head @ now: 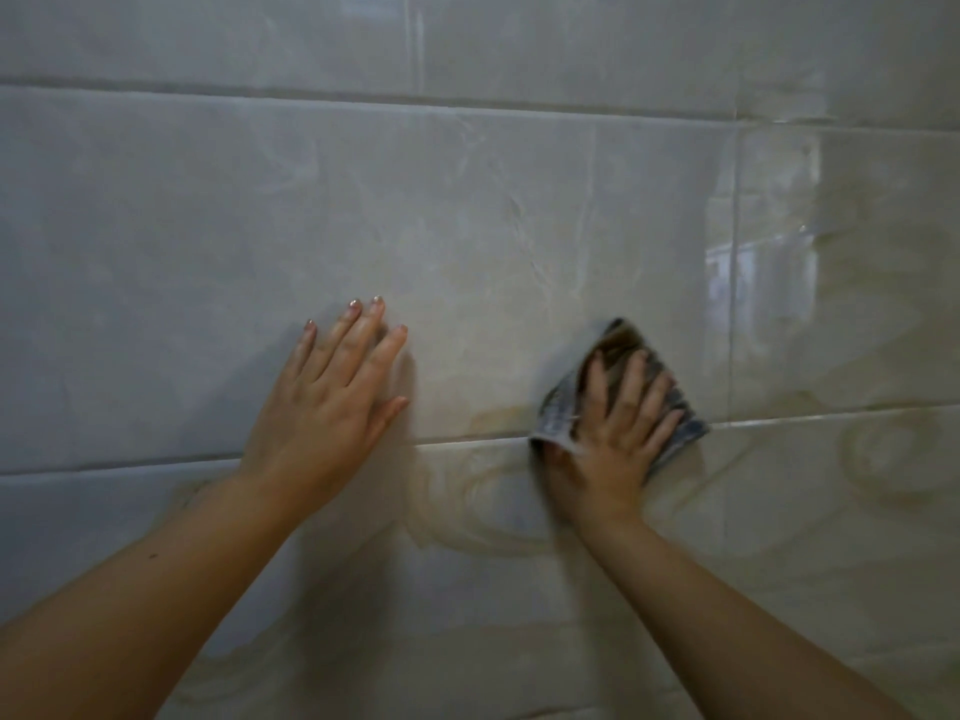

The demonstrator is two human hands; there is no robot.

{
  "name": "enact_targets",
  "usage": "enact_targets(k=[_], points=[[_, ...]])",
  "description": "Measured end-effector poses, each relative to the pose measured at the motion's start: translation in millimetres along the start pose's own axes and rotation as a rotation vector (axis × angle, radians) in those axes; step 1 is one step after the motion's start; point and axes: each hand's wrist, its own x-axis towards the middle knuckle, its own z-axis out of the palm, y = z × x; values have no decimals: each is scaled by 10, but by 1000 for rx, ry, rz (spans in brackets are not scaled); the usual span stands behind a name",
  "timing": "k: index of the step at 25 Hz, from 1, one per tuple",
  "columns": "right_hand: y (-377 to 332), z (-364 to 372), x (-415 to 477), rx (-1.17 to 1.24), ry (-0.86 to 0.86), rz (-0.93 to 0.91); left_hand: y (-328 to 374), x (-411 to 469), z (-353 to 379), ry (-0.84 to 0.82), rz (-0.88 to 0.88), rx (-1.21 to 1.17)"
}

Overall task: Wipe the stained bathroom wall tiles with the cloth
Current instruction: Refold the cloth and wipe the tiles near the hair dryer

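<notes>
Forearms (156, 589) extended; left hand (332, 402) flat on tiles (208, 226), grip released; right hand (618, 433), fingers straight, presses cloth (621, 337).

A bright shine (758, 267) sits on the right side of the glossy wall tiles (156, 252). It is pale and square, like light from a window, but it is too blurry to be sure. Thin grout lines (363, 103) run between the rows, some across and some up and down. One upright line (733, 304) cuts through the left part of the shine. A soft grey shadow (343, 589) lies low in the middle.
</notes>
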Motion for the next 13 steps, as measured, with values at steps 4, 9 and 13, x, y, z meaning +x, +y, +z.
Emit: enact_targets(k=[4, 9, 13], points=[[-464, -119, -98, 129, -12, -316, -29, -167, 8, 2, 2, 11], [289, -102, 301, 84, 28, -446, -271, -321, -109, 5, -36, 42], [-179, -103, 74, 64, -11, -232, -485, -553, -210, -24, -90, 79]])
